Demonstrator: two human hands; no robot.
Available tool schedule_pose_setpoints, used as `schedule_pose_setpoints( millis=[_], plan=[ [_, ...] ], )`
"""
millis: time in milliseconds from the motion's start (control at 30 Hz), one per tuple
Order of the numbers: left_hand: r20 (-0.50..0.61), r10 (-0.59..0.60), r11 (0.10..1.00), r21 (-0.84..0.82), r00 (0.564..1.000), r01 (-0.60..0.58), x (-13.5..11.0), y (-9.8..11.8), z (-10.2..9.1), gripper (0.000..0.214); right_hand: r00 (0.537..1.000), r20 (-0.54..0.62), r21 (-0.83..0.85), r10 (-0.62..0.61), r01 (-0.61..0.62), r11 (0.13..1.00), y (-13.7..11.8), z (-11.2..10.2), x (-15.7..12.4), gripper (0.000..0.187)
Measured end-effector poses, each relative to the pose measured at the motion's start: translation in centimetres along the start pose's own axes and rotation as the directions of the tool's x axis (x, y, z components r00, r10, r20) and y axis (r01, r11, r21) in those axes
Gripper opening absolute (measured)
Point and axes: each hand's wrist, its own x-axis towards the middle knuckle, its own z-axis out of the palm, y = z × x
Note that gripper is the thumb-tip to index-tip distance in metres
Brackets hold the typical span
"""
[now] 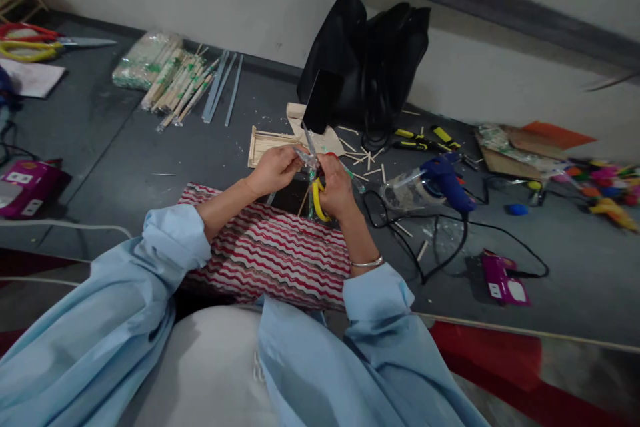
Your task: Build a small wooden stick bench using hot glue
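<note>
My right hand (336, 188) is closed around the yellow handles of a pair of scissors (316, 195), whose blades point up and away. My left hand (273, 169) is pinched on a small clear wrapped piece (305, 159) held against the blades. Both hands hover over a striped red, white and brown cloth (273, 250) lying on the dark floor. Just beyond my hands lies a small flat panel of wooden sticks (265, 142), with loose short sticks (365, 161) scattered to its right.
A black bag (367, 60) leans on the wall behind a dark phone (320, 101). A blue glue gun (447, 181) with a black cord lies right. Wrapped chopstick packs (170, 77) lie far left, red and yellow scissors (30, 41) beyond them, pink cards (503, 278) right.
</note>
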Motion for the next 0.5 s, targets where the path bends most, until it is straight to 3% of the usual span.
schedule_pose_setpoints(
  millis=[300, 400, 500],
  plan=[
    [0.039, -0.002, 0.999, -0.037, 0.999, 0.004, 0.5, 0.3, -0.6, 0.036, 0.998, -0.055, 0.028, 0.02, -0.018, 0.999, -0.1, -0.1, -0.3, 0.054],
    [0.071, -0.014, 0.988, -0.149, 0.997, 0.024, 0.8, 0.7, -0.6, 0.047, 0.995, -0.097, 0.013, 0.024, -0.023, 1.0, -0.4, -0.4, -0.4, 0.049],
    [0.107, -0.106, 0.916, -0.377, 0.989, 0.139, 1.0, 1.0, -0.6, 0.05, 0.978, -0.187, -0.012, 0.096, -0.1, 0.995, -0.5, -0.8, -0.4, 0.046]
  ],
)
